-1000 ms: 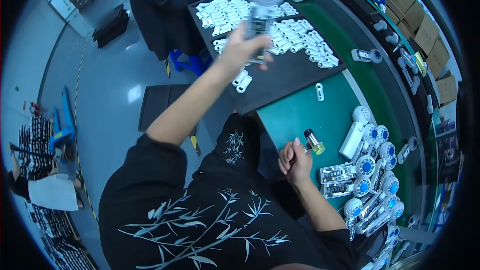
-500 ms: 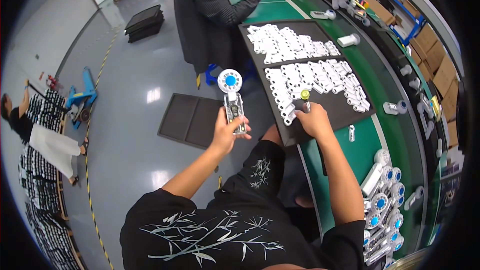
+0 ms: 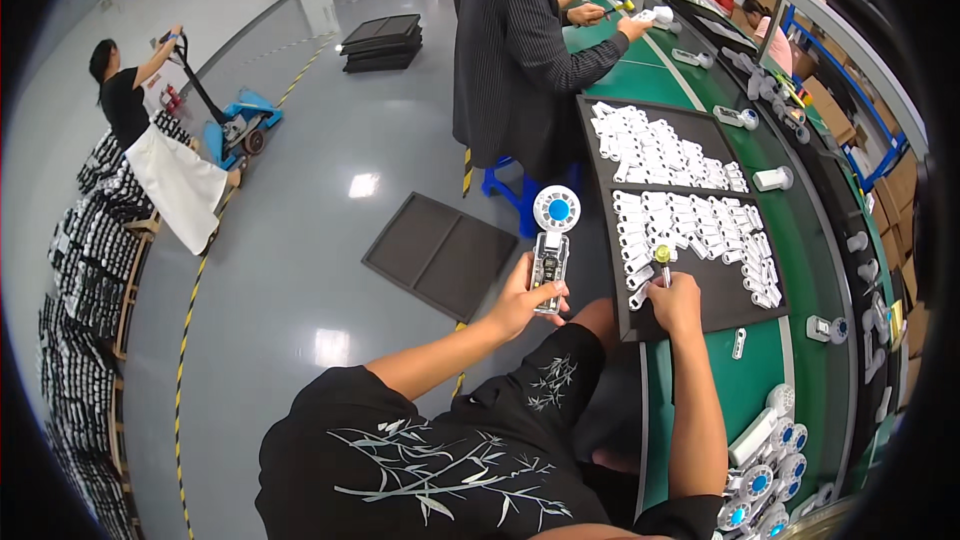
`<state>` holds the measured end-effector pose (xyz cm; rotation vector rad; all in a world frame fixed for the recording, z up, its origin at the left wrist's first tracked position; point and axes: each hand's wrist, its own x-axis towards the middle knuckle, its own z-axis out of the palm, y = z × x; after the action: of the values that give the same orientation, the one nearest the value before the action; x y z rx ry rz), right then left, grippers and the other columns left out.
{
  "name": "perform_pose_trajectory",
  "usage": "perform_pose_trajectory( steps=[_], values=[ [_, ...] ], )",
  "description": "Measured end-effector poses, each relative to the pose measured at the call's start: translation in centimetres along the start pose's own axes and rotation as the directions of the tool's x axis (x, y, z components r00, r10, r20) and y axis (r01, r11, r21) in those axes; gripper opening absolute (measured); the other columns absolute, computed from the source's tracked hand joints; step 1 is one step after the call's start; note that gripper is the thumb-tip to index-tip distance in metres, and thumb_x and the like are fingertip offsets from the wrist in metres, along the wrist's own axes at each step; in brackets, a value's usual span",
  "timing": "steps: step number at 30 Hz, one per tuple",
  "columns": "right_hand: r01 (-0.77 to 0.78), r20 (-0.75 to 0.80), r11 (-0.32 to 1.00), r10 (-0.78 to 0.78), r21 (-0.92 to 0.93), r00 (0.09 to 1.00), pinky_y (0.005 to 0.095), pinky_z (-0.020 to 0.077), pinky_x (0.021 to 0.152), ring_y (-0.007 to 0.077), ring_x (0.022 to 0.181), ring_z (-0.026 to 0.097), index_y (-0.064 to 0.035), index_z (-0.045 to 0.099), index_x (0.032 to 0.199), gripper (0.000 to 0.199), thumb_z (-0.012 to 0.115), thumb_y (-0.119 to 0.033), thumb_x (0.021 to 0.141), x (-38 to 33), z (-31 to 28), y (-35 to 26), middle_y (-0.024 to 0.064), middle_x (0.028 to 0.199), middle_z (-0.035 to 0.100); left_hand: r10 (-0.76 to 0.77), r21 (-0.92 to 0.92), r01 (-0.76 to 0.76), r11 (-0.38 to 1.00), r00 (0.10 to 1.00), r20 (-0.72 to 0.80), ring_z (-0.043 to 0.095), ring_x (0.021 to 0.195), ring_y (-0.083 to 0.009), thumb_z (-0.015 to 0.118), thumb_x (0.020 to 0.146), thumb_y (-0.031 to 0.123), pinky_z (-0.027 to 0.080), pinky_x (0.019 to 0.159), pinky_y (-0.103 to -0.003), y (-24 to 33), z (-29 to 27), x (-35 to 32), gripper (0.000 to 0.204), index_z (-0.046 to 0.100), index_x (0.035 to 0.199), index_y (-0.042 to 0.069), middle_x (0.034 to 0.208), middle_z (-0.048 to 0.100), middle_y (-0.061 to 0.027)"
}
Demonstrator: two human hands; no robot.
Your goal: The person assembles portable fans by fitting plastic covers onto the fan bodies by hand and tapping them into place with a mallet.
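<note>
My left hand (image 3: 524, 302) is closed round a small handheld fan (image 3: 556, 210), away from the bench edge. Its round white head has a blue centre and points up, and its handle lies open with the inner parts showing. Over the near end of a black tray (image 3: 705, 285), my right hand (image 3: 677, 304) grips a screwdriver (image 3: 662, 255) with a yellow-green handle end. Its fingertips are by a white handle cover (image 3: 640, 297); whether they pinch it I cannot tell. Rows of similar white covers (image 3: 655, 215) lie in the tray.
A single cover (image 3: 739, 343) lies on the green bench (image 3: 710, 380). Several fans (image 3: 757, 481) are heaped at the near right, beside a conveyor (image 3: 800, 270). A co-worker (image 3: 520, 50) stands beyond. Left, a person pulls a blue pallet jack (image 3: 240, 125); a black tray (image 3: 440, 255) lies on the floor.
The view has swung, so the bench and both my hands sit farther right and lower. Both hands keep their holds. The person at the left shows more fully, beside the pallet jack.
</note>
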<state>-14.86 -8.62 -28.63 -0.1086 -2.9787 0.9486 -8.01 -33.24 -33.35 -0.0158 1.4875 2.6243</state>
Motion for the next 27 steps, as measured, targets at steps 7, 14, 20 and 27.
perform_pose_trajectory(
  steps=[7,14,20,27],
  values=[
    [0.017,-0.105,0.999,-0.012,0.047,0.994,0.0403,0.0505,0.068,0.0351,0.07,0.066,-0.0006,0.07,0.08,0.018,0.067,-0.017,0.073,-1.2,-1.1,-0.4,0.0201,0.071,0.066,0.01,-0.051,-0.005,0.999,0.996,0.091,0.066,0.079,-0.0224,0.06,0.087,0.009,0.06,0.061,-0.039,0.6,1.9,-0.3,0.049,0.036,0.129,0.002,0.104,0.059,-0.0153],
    [-0.123,-0.128,0.905,0.19,0.407,0.974,0.0324,0.045,0.053,0.0165,0.052,0.058,0.0025,0.068,0.082,0.022,0.069,-0.019,0.077,-5.3,-5.9,-1.0,0.0094,0.06,0.061,-0.224,-0.097,0.297,0.95,0.863,0.453,0.066,0.081,-0.024,0.063,0.084,0.007,0.061,0.064,-0.04,0.7,7.2,-1.6,0.058,0.035,0.135,0.0,0.12,0.053,-0.0168],
    [-0.173,-0.144,0.796,0.309,0.58,0.94,0.0227,0.0294,0.033,0.0068,0.037,0.041,0.0025,0.062,0.084,0.017,0.063,-0.014,0.086,-11.2,-7.6,1.0,0.0025,0.059,0.057,-0.287,-0.037,0.447,0.894,0.634,0.718,0.065,0.08,-0.0236,0.063,0.084,0.006,0.06,0.063,-0.039,-0.7,13.0,-2.0,0.06,0.034,0.135,-0.002,0.119,0.052,-0.0168],
    [-0.236,0.023,0.488,0.403,0.84,0.915,0.022,0.0303,0.031,0.0068,0.037,0.043,0.0039,0.057,0.095,0.019,0.063,-0.012,0.086,-16.2,-9.1,4.6,0.0015,0.066,0.056,-0.308,0.066,0.406,0.911,0.567,0.764,0.064,0.077,-0.0211,0.062,0.085,0.007,0.059,0.061,-0.035,-3.4,16.2,-1.5,0.053,0.036,0.131,-0.003,0.106,0.057,-0.0155]
  ],
)
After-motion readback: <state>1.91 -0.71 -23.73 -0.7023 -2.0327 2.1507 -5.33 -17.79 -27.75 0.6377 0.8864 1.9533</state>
